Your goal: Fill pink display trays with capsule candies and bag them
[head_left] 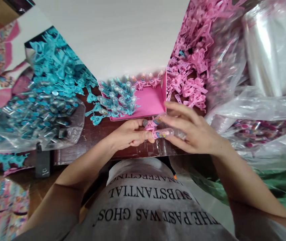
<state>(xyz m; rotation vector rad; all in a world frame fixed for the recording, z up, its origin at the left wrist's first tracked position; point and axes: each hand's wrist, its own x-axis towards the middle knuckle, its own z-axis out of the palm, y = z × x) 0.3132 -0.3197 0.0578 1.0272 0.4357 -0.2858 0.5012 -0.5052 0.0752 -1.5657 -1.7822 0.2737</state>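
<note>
In the head view, my left hand is closed on pink plastic clip pieces, with thumb and fingers pinching them over the table's front edge. A clear round-ended tube with small coloured bits inside points right from a pink clip. My right hand is curled around a second clear tube, its index finger raised; more see-through plastic shows under its fingers, too blurred to make out. Behind the hands is a pink-lined box. Teal clips with clear tubes fill its left side, and pink ones line its back.
Loose teal clips and a bag of teal-capped tubes lie left. Pink clips are heaped right, beside clear plastic bags. The box's white lid stands up behind. A black object overhangs the table edge.
</note>
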